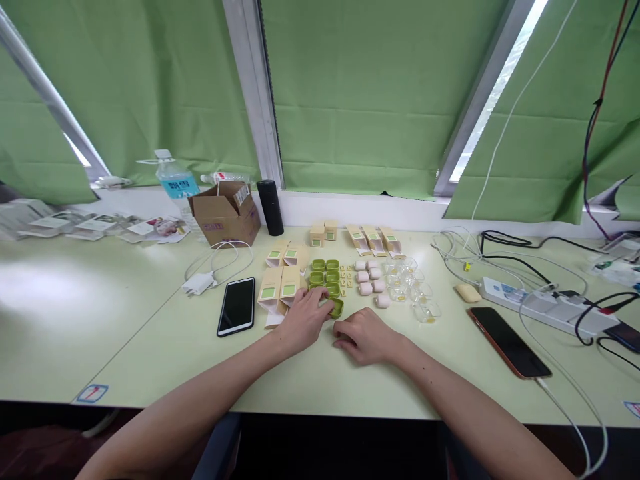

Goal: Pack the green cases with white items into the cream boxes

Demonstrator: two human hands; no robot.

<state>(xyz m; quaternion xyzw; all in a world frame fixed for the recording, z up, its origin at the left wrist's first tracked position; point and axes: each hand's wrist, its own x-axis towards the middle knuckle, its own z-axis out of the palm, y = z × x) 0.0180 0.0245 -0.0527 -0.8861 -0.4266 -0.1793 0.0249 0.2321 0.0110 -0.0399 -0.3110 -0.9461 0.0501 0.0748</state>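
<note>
My left hand (304,323) is closed, its thumb and fingertips at the edge of a small olive-green open container (337,308). Behind it, more green containers (333,265) stand in two columns, some partly covered by my fingers. My right hand (367,335) is curled beside the container, knuckles up; whatever its fingers may hold is hidden. To the right lie small gold-toned squares (343,283), pale pink rounded pieces (379,286) in rows, and clear plastic cups (426,311). Open tan cartons with green labels (270,291) lie left of my left hand.
A phone (237,307) lies on the left, another phone (510,342) on the right. A power strip (540,303) with tangled cables sits at right. At the back stand a cardboard box (225,215), a black cylinder (271,208), a water bottle (177,183) and more tan cartons (375,240).
</note>
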